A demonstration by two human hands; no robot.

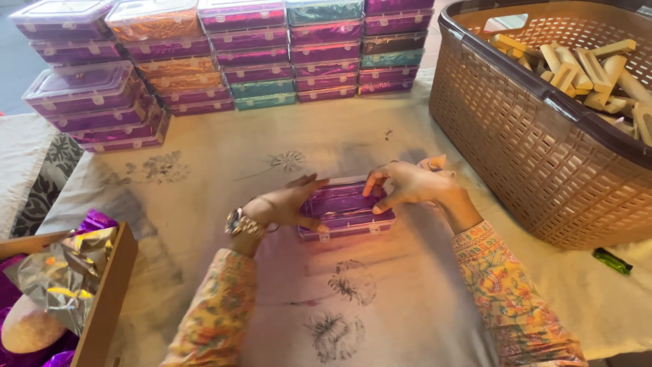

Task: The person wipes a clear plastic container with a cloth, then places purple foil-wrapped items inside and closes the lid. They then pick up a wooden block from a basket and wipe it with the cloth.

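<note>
A small clear plastic box [343, 211] lined with purple foil lies on the cloth-covered table in the middle of the view. My left hand [288, 204] rests against its left side, fingers on the lid, a watch on that wrist. From the right, my right hand [404, 185] presses its fingertips on the lid's upper right part. Both hands grip the box. A scrap of pinkish paper [435, 163] peeks out behind my right hand.
Stacks of similar foil-filled boxes [224, 58] line the far edge. A brown plastic basket [530, 149] with wooden pieces [584, 68] stands at right. A wooden tray [102, 299] with crumpled foil sits at lower left. A green object [611, 261] lies by the basket.
</note>
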